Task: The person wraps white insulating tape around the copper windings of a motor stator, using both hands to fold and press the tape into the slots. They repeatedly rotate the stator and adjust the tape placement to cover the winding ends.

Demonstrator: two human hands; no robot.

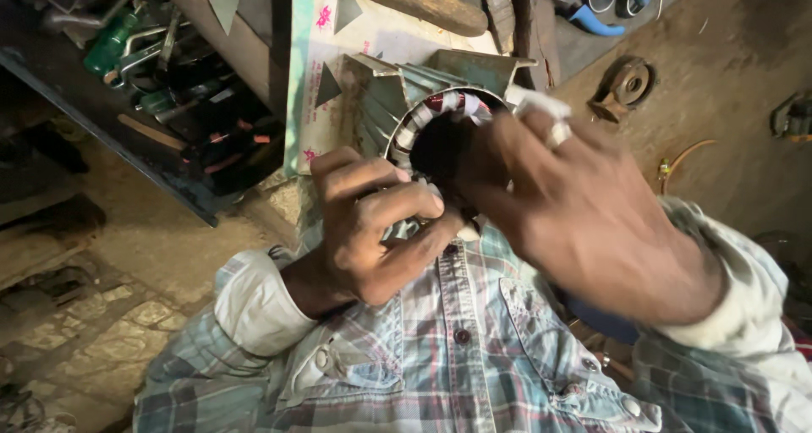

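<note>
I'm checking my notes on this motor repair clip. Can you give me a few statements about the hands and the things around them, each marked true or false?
1. Both hands are at the round opening of the finned motor housing. True.
2. The left hand holds a hammer. False: it grips the housing's rim at the windings.
3. The right hand has a white wrap on one finger. True.
4. Blue-handled pliers lie inside the housing. False: they lie apart, on the ground beyond it.
5. The person wears a plain white shirt. False: the shirt is plaid.
</note>
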